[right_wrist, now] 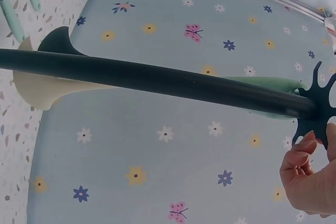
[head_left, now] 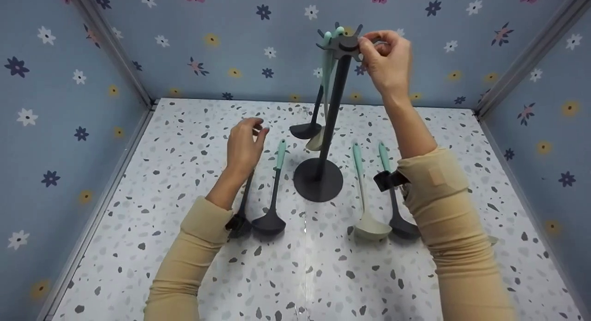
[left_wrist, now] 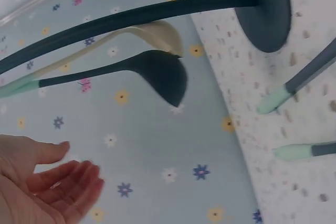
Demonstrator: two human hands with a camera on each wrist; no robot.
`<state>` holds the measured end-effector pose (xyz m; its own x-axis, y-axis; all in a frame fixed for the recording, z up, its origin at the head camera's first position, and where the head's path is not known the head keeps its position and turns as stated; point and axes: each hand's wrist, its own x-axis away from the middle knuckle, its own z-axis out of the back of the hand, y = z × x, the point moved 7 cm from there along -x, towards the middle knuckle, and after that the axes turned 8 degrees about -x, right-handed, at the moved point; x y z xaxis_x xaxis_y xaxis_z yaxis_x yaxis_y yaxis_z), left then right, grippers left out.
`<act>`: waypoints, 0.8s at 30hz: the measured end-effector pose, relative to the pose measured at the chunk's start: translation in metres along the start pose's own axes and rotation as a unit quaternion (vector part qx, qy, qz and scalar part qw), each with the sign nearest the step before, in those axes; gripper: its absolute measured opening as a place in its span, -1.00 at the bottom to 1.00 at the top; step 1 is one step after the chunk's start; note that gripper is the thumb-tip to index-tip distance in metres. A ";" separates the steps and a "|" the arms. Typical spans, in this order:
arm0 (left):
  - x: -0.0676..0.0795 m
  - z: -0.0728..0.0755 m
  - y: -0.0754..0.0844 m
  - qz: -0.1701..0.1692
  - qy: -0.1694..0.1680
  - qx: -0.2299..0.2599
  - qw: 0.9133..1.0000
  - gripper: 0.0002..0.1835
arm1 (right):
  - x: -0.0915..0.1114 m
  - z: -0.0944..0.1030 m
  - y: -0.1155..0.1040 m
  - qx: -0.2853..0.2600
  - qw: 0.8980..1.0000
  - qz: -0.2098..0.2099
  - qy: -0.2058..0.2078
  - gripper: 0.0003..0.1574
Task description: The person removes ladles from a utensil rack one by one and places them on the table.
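Hook stand (head_left: 335,99), centre of frame, two ladles (head_left: 305,130) hung; right hand (head_left: 388,57) pinching its top (steadying or turning, seemingly); left hand (head_left: 244,145) relaxed, empty; next move likely needs a free hook (right_wrist: 316,77).

No readable text, label, brand, number or sign anywhere.

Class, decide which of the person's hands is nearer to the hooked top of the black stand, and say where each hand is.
Right. The right hand pinches the edge of the hooked top; the left hand is apart from it, lower and to its left.
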<state>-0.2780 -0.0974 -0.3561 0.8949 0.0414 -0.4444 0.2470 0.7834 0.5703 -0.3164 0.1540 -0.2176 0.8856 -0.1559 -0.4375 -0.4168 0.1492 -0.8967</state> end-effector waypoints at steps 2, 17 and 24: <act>-0.009 0.007 0.014 -0.039 0.016 0.020 0.999 -0.75 | 0.000 0.000 -0.001 0.024 1.000 0.010 0.004 -0.81; -0.077 0.028 0.096 -0.085 -0.022 0.086 0.992 -0.68 | 0.004 0.002 -0.009 0.113 0.990 0.087 0.021 -0.70; -0.100 0.035 0.120 -0.112 -0.003 0.087 0.990 -0.67 | 0.009 0.004 -0.014 0.126 0.982 0.138 0.035 -0.75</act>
<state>-0.3247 -0.0294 -0.2193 0.8127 -0.1248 -0.5692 0.4990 0.6536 0.5691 -0.3014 0.1547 -0.2089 0.7264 -0.1421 -0.6724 -0.5666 0.4298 -0.7030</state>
